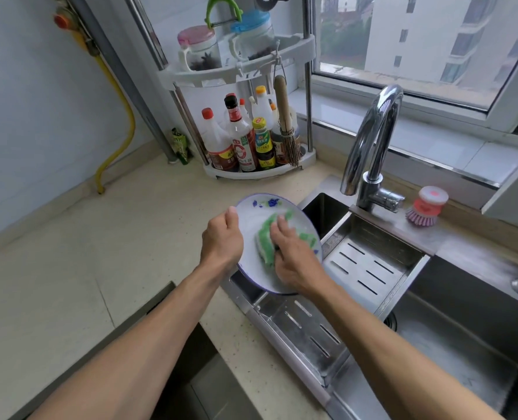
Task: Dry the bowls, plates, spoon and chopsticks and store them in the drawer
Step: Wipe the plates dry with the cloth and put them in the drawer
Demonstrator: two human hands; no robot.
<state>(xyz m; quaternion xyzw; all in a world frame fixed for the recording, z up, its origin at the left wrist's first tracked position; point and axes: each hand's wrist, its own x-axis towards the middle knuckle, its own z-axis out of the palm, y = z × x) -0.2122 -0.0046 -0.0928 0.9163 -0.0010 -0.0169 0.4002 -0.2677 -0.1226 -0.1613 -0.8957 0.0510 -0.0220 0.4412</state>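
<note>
With the left hand (221,237) gripping only the plate's (251,268) rim and the right hand (294,262) pressing a bunched cloth (267,241) into it, the tilted plate could slip into the sink (464,328).

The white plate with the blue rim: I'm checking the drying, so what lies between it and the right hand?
In the head view, a green and white cloth lies between the plate and the right hand, pressed against the plate's face.

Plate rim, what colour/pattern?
Plate: white, thin blue rim, blue marks near the top; head view.
</note>
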